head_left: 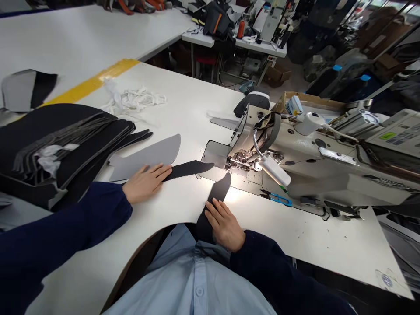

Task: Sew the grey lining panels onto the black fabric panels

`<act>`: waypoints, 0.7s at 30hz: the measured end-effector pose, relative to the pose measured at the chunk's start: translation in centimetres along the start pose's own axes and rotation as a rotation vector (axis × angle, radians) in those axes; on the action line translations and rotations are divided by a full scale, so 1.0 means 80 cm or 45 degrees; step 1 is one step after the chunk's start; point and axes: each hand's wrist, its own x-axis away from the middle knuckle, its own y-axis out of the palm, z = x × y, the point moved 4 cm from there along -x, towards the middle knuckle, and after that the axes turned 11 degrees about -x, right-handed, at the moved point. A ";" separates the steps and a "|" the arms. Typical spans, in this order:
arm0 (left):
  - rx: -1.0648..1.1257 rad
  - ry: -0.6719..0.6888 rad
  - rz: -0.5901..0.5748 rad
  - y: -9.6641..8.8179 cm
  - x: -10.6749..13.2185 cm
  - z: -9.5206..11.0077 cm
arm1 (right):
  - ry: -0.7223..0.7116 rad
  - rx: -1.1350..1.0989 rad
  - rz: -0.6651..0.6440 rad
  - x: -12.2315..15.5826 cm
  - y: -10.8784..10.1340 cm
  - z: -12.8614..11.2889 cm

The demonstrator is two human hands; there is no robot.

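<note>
Sewing machine [321, 168]: brand lettering [392, 183] along the arm, too blurred to read from where I stand. Pale housing [380, 148] behind the sewing machine: green label [387, 135], print too small. Worktop [341, 256] corner, near side of the sewing machine: round emblem [386, 280], illegible.

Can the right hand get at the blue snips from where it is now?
Probably yes: the right hand rests on a dark fabric piece, and nothing seems to block its way over the white tabletop to the blue snips.
</note>
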 end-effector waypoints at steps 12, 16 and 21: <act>0.079 -0.420 -0.090 -0.073 -0.104 -0.031 | 0.225 -0.021 -0.188 -0.085 0.024 0.019; 0.064 -0.370 -0.159 -0.066 -0.111 -0.044 | 0.213 -0.086 -0.208 -0.113 0.026 0.031; 0.105 -0.380 -0.270 -0.059 -0.108 -0.033 | 0.198 -0.099 -0.220 -0.127 0.023 0.040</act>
